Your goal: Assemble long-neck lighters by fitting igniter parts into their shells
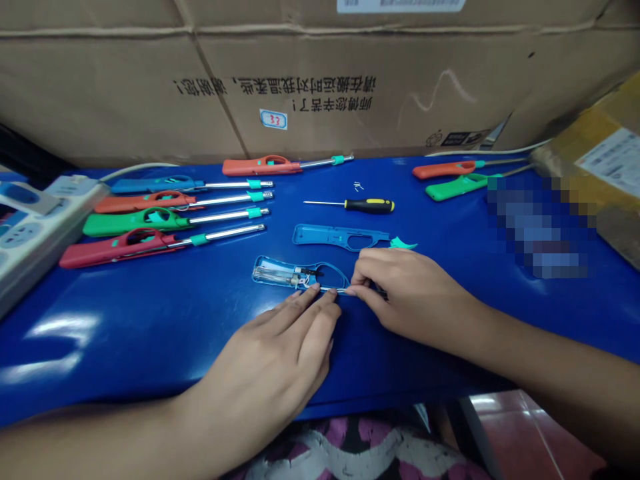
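An opened blue gas lighter half (257, 275) lies on the table with its inner parts facing up: a clear tank, a black piece and a white wire (326, 289). The wire runs along its lower edge. My left hand (275, 353) has its fingers stretched out, fingertips pressing on that edge and the wire. At the lighter's right end, my right hand (407, 287) is closed, thumb and forefinger pinching the wire's far part. Its palm side is hidden. Just above lies the matching blue cover half (325, 236), with a green trigger piece (403, 244) at its right end.
A screwdriver (370, 205) and several small screws (358, 187) lie farther back. Several long-necked lighters (125, 248) are lined up left, beside a white power strip (55, 213). An orange lighter (260, 165) and two lighters (453, 189) lie near a cardboard box (310, 60).
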